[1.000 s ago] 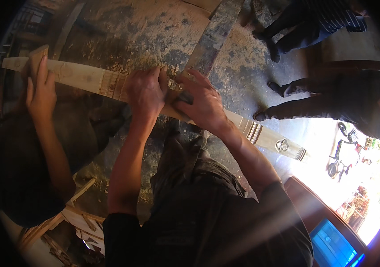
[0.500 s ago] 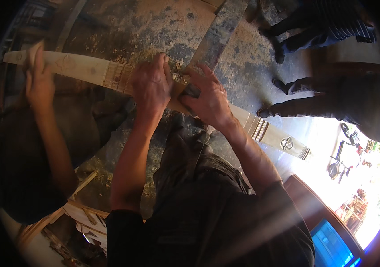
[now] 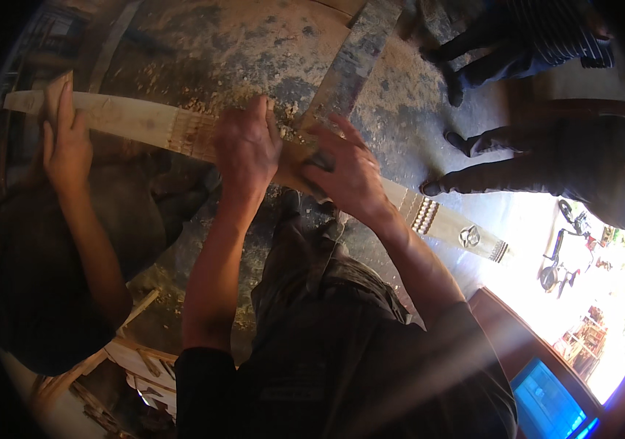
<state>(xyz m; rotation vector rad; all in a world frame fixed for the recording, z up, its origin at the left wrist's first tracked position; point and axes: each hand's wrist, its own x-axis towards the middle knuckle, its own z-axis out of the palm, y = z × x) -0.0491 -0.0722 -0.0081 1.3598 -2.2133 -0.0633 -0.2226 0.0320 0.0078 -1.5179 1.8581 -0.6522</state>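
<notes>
Bands of carving (image 3: 424, 216) are already cut towards both ends of the board (image 3: 133, 119), which is stretched slantwise across the view. The middle's mostly hidden, so what's left can't really be told. Left hand (image 3: 246, 146)'s curled, grip too blurred to read; right hand (image 3: 349, 172)'s held open, fingers spread.

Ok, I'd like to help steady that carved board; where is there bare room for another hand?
The carved board is free of hands between the co-worker's hand and the grooved band, and, more narrowly, between the beaded ridges and the rosette near its right end. It is crowded midway, where the left hand and right hand work close together.
</notes>
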